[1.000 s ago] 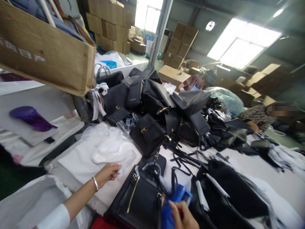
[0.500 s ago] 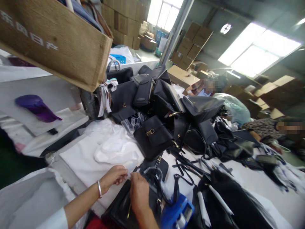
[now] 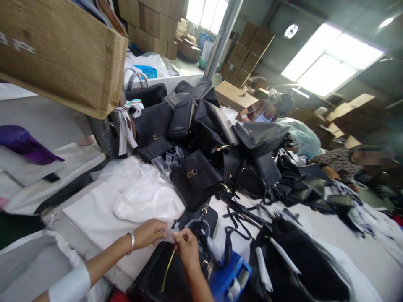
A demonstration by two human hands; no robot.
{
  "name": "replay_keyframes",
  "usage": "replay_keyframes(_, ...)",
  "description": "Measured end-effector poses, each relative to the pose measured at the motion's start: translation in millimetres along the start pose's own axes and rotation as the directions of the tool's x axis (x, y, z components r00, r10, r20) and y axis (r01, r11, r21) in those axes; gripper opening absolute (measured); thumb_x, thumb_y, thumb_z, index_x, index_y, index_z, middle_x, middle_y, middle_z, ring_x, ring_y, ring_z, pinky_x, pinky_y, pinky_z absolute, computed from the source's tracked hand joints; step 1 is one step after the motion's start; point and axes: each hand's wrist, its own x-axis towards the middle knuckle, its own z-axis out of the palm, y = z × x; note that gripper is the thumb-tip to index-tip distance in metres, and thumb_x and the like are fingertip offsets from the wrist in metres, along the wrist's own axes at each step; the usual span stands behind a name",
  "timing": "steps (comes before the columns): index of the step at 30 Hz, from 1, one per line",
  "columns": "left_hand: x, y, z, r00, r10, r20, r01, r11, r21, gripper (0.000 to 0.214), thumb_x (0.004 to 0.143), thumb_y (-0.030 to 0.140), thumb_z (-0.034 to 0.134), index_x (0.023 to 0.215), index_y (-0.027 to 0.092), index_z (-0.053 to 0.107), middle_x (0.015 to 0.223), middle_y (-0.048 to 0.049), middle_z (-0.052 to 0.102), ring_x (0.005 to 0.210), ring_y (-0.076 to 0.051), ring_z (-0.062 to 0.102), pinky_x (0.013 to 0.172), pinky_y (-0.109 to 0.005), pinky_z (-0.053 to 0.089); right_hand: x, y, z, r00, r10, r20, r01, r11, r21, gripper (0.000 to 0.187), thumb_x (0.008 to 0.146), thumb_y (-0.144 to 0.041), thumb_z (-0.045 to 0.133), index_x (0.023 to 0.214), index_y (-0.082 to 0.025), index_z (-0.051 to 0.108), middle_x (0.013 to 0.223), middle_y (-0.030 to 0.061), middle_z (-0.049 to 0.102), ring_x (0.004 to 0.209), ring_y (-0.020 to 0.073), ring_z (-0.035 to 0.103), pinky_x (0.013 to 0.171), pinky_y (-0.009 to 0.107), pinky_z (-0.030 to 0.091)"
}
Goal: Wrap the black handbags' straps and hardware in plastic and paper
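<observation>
Where the white tabletop [image 3: 346, 241] stretches off to the right, a heap of black handbags [image 3: 210, 128] covers its far side. Nearest the person lies a black bag with a gold zip [image 3: 146, 270], partly hidden by the right forearm. Just right of that bag sits a blue tape dispenser [image 3: 225, 279]. Over the bag's upper end, the left hand [image 3: 150, 233] and right hand [image 3: 187, 248] are close together — each pinching one end of a small translucent strip [image 3: 170, 235] — with a silver bangle [image 3: 131, 243] on the left wrist.
</observation>
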Motion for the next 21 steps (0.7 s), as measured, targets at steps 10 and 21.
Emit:
replay_keyframes(10,-7.8,-50.2,-37.5,0.975,0.005,-0.224,0.067,0.947,0.315,0.035,0.083,0.012,0.037,0.102,0.021,0.065,0.110,-0.0078,0.065,0.098,-0.024,0.063,0.089,-0.037,0.046,-21.3,15.4,-27.7,0.989,-0.029,-0.143,0.011,0.992,-0.126,0.031,0.087,-0.046,0.052,0.070,-0.020,0.052,0.052,-0.0050,0.051,0.046,0.0116,0.046,0.048,0.021,0.034)
replay_keyframes(21,-2.7,68.6,21.6,0.850,0.494,-0.182,-0.344,0.783,0.518,0.051,0.087,0.035,0.056,0.136,0.025,0.047,0.141,-0.0062,0.050,0.129,-0.026,0.045,0.110,-0.037,0.037,-37.7,-10.1,-37.2,0.968,-0.242,-0.071,0.178,0.855,-0.488,0.009,0.083,-0.012,0.054,0.080,-0.020,0.060,0.074,-0.0010,0.067,0.067,0.0139,0.061,0.060,0.021,0.036)
